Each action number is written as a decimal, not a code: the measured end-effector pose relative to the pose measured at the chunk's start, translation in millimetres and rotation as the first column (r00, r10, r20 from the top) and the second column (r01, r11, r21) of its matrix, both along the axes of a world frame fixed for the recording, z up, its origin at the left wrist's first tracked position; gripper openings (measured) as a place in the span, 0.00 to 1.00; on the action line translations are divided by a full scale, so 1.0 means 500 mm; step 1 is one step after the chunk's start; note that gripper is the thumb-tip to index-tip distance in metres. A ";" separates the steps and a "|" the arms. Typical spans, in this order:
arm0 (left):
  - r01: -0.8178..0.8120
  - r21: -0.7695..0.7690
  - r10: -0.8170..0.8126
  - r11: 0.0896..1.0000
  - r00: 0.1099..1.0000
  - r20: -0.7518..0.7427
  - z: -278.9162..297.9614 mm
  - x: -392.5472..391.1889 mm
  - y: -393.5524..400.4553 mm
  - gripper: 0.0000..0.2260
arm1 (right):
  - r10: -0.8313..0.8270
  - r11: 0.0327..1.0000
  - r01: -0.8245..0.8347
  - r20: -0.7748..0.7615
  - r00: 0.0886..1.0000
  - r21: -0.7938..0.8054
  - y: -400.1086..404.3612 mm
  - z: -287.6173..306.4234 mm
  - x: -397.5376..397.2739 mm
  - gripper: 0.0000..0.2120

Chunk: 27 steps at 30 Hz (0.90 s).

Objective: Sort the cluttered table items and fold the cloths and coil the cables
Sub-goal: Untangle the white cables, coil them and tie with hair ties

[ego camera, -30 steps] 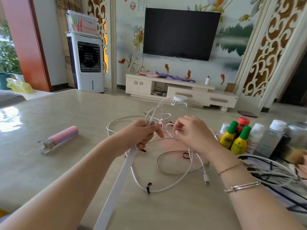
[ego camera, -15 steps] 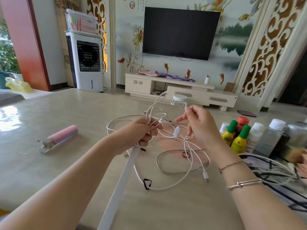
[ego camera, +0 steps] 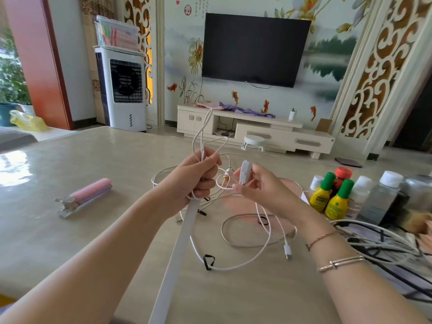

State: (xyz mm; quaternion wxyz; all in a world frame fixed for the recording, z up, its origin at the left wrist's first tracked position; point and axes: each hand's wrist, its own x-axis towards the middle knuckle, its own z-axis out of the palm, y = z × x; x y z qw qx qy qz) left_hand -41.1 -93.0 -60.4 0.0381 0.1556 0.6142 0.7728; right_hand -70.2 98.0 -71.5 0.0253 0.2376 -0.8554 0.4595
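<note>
White cable [ego camera: 245,260] bunched in left hand [ego camera: 194,178], right hand [ego camera: 257,185] pinching.

A black television [ego camera: 254,49] hangs on the wall at twelve o'clock, above a cream cabinet [ego camera: 257,130]. At ten o'clock stands a white air cooler [ego camera: 122,88], a plastic box [ego camera: 117,33] on top.

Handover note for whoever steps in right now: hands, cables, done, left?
Left hand grips a bunch of white cable loops plus a flat white strip.
Right hand pinches a small white plug on the same tangle.
More white cable lies loose on the table; a second cable pile sits at right.
Bottles are grouped at right.
Done: no finished coil visible.
Left: untangle, coil both piles.
</note>
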 end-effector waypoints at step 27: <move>-0.440 -0.458 0.258 0.772 0.877 -0.406 -0.043 -0.022 0.040 0.17 | -0.087 0.873 0.132 0.117 0.989 -0.469 -0.012 0.030 0.011 0.11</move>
